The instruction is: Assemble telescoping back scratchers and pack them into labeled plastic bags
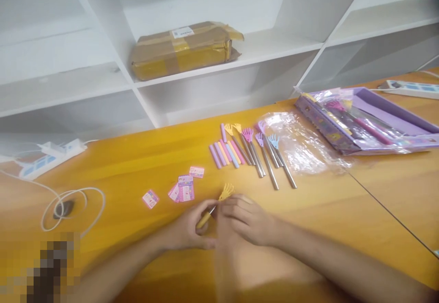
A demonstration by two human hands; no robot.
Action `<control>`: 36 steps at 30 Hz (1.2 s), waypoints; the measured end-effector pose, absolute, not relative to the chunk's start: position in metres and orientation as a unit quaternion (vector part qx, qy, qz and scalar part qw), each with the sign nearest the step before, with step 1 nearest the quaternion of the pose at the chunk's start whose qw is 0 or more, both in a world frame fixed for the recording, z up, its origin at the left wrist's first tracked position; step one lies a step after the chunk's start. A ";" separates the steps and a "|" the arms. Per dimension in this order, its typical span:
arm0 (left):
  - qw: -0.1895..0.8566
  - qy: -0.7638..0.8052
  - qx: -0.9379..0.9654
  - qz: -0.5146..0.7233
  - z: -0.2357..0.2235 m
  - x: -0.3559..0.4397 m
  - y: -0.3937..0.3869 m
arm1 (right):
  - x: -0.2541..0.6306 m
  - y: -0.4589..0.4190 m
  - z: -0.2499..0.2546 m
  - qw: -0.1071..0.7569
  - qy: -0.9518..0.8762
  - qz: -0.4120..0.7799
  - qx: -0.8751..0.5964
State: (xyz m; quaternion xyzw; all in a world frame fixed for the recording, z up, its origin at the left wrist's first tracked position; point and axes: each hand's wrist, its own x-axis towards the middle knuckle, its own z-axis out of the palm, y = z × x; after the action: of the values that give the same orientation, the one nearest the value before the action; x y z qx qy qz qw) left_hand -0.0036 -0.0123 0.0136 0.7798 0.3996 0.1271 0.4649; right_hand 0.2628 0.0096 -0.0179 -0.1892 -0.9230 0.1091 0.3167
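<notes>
A yellow back scratcher (pixel 205 219) with a hand-shaped head slants between my two hands over the table. My left hand (pixel 190 225) curls its thumb and fingers around the yellow handle end. The bent fingers of my right hand (pixel 245 216) close at the neck, just below the claw head; their tips are partly hidden. Small pink printed cards (pixel 186 192) lie just beyond my left hand, one of them (pixel 150 199) apart to the left. Farther back, several back scratchers (pixel 259 149) with silver rods lie beside a group of coloured handle sleeves (pixel 226 153).
Crumpled clear plastic (pixel 298 149) lies beside a purple box (pixel 373 99) holding wrapped back scratchers. Power strips (pixel 51 159) with loose white cable are at the left and far right. White shelving (pixel 219 72) with a taped carton (pixel 185 49) borders the table's back.
</notes>
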 end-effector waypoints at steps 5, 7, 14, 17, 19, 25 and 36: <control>0.539 0.381 0.733 0.164 0.014 -0.007 -0.011 | 0.261 0.014 -0.022 0.324 -0.928 0.033 -0.182; 0.601 0.380 0.681 0.176 0.011 -0.008 -0.011 | 0.262 0.014 -0.022 0.312 -0.931 0.017 -0.189; 0.777 0.378 0.458 0.209 -0.006 -0.004 -0.015 | 0.264 0.016 -0.011 0.335 -0.931 0.001 -0.144; 0.775 0.394 0.429 0.247 -0.008 -0.002 -0.015 | 0.266 0.019 -0.009 0.366 -0.914 0.008 -0.173; 0.776 0.387 0.421 0.266 -0.008 -0.002 -0.015 | 0.268 0.023 -0.011 0.377 -0.903 0.017 -0.204; 0.783 0.360 0.424 0.276 -0.010 -0.005 -0.015 | 0.273 0.033 -0.018 0.401 -0.867 0.121 -0.269; 0.738 0.330 0.545 0.223 -0.001 -0.007 -0.015 | 0.267 0.032 -0.017 0.338 -0.632 0.599 -0.357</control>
State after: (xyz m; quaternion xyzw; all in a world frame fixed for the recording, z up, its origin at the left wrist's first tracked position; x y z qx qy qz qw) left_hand -0.0074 -0.0153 -0.0011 0.5454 0.3302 0.2225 0.7375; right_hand 0.2673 0.0321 -0.0166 -0.3574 -0.6320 0.5989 0.3378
